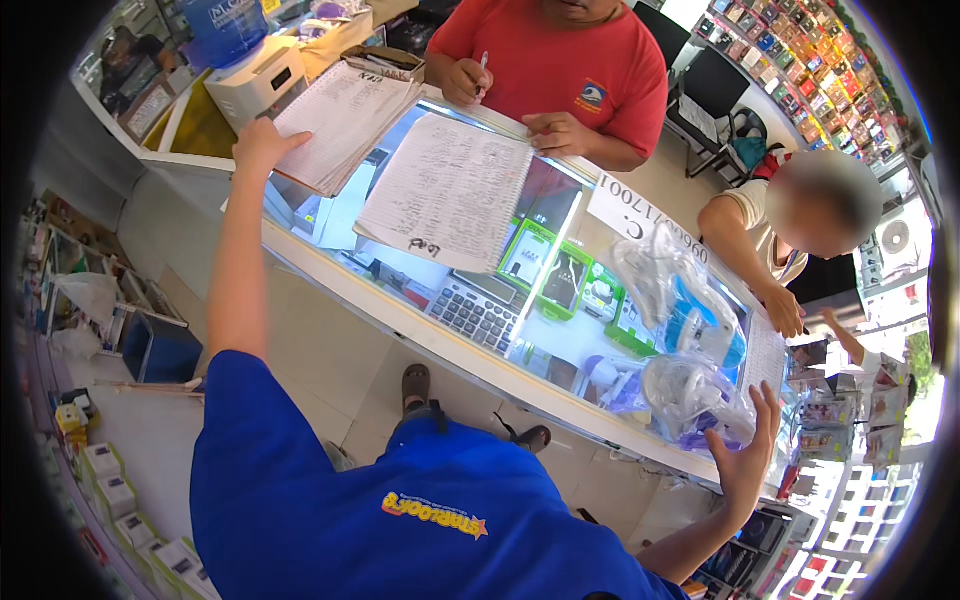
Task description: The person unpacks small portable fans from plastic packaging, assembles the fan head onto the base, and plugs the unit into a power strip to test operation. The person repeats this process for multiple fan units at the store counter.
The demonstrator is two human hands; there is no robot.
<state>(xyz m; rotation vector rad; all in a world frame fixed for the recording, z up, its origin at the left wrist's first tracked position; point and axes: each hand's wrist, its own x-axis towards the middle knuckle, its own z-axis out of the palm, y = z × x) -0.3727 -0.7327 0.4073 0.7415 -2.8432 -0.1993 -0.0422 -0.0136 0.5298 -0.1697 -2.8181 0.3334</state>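
Note:
My left hand (262, 148) reaches to the far left of the glass counter, its thumb stretched over the edge of a thick notebook (345, 120) with handwritten pages. The hand looks open; part of its fingers is hard to make out. At the right end, my right hand (748, 450) is open, thumb and fingers spread, beside a purple and white device in clear plastic (695, 400). Behind that lies a blue and white device (700, 320), also wrapped in plastic. A handwritten sheet (450, 190) lies on the glass between my hands.
Across the counter (380, 305), a person in a red shirt (560, 60) holds a pen (484, 72). Another person (750, 235) leans over a paper at the right. A calculator (473, 312) and green boxes (560, 275) appear mid-counter. A white dispenser (258, 80) stands far left.

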